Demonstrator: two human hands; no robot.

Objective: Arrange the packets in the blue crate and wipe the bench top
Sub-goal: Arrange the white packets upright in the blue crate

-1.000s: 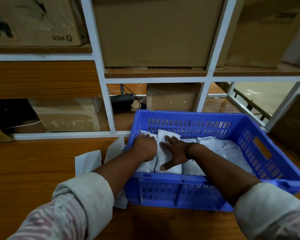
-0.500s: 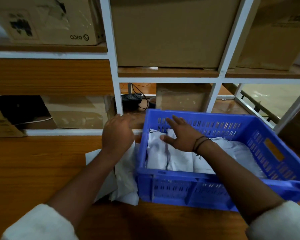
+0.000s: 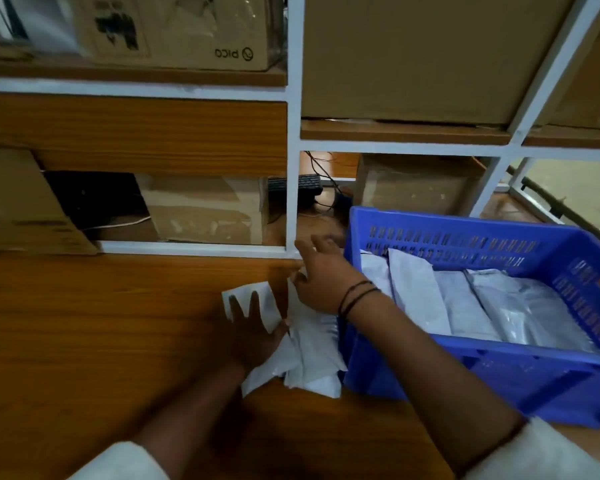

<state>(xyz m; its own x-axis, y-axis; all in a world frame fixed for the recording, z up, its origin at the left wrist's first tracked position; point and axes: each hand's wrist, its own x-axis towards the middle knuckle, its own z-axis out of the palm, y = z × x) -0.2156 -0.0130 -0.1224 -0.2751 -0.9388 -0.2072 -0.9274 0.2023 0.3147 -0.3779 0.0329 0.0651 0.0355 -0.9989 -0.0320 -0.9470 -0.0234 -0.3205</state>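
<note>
A blue crate (image 3: 499, 375) stands on the wooden bench top (image 3: 84, 341) at the right, with several white packets (image 3: 465, 306) lined up inside it. More white packets (image 3: 312, 362) lie in a loose pile on the bench against the crate's left wall. My left hand (image 3: 253, 330) lies flat on the pile's left packet, fingers spread. My right hand (image 3: 323, 278), with dark bands on the wrist, reaches over the top of the pile with fingers apart; whether it grips a packet is unclear.
A white-framed shelf rack (image 3: 293, 168) rises behind the bench with cardboard boxes (image 3: 413, 53) on its wooden shelves. A black device with cables (image 3: 302, 187) sits behind the rack post. A tilted cardboard box (image 3: 14, 202) leans at the far left.
Both hands have left the crate. My left hand has come down onto the pile of packets beside it, and my right hand has crossed over the crate's left wall to the same pile.
</note>
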